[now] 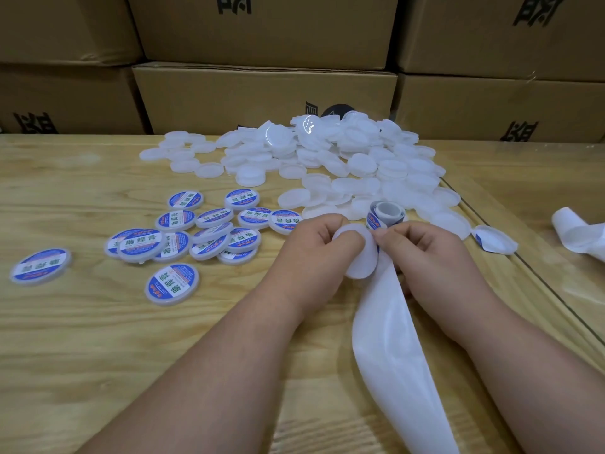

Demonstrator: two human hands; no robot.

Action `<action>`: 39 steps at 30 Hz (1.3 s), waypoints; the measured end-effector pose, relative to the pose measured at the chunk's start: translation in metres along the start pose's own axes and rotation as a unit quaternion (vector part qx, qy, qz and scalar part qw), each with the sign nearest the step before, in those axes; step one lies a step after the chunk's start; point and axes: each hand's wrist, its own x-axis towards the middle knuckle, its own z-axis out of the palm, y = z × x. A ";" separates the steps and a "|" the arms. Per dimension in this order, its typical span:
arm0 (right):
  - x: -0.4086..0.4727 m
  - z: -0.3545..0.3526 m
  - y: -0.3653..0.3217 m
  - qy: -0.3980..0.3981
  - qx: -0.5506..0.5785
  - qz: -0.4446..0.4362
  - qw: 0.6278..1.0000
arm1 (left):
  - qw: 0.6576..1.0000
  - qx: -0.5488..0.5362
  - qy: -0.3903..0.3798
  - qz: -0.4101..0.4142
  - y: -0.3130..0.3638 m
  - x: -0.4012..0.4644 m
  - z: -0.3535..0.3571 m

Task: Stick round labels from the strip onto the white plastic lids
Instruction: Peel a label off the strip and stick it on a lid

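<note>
My left hand (314, 247) holds a blank white plastic lid (360, 253) on edge, its face turned right. My right hand (422, 247) pinches the label strip (383, 322) right beside the lid, thumb and forefinger at a blue label edge. The strip's rolled end (384, 214) curls up behind the hands, and its empty white backing trails down toward me. A big heap of blank lids (327, 152) lies at the back. Several labelled lids (203, 231) with blue and white round labels lie to the left.
Everything rests on a wooden table (98, 355) with a seam running down its right side. Stacked cardboard boxes (262, 93) wall off the back. A loose piece of label backing (494, 240) and another curled white strip (579, 237) lie at the right.
</note>
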 end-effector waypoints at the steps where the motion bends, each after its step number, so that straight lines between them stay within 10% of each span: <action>1: 0.000 0.000 0.000 0.007 0.004 0.002 1.000 | 1.000 0.001 0.000 -0.002 0.000 0.000 0.000; 13: 0.002 -0.001 0.001 -0.009 0.017 0.011 1.000 | 0.995 -0.097 -0.010 0.011 0.001 -0.001 0.001; 39: -0.001 -0.005 -0.003 -0.049 0.051 -0.017 0.997 | 0.999 0.040 0.000 0.030 -0.004 0.000 0.002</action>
